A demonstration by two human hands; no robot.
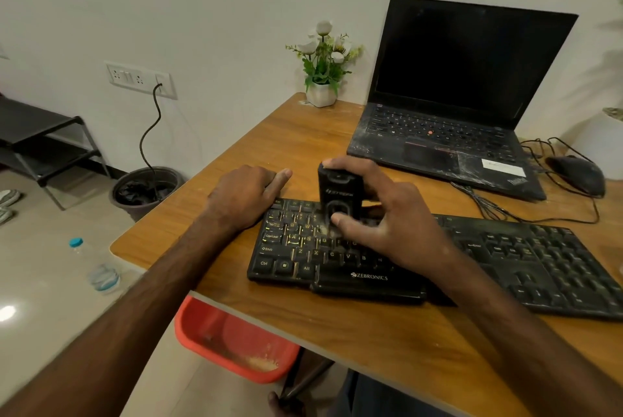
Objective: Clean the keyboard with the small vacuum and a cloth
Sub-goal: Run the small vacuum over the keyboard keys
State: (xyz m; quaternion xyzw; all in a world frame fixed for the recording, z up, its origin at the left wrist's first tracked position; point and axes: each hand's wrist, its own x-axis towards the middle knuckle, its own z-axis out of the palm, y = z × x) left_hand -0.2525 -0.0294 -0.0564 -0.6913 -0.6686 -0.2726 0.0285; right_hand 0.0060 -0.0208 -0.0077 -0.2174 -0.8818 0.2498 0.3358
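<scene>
head view: vacuum (pixel 339 196) seemingly between right fingers (pixel 340 221)

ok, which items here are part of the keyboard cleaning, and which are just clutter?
In use: Zebronics keyboard, small black vacuum, right hand gripping it, left hand steadying the keyboard.

Clutter: laptop, mouse, flower pot, orange tub, water bottle. No cloth visible.

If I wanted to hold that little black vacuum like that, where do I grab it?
Grab the small vacuum round its upper body, coming from above and the right, as the right hand does. It stands upright on the keyboard, so its sides are free while its bottom end faces the keys.
</scene>
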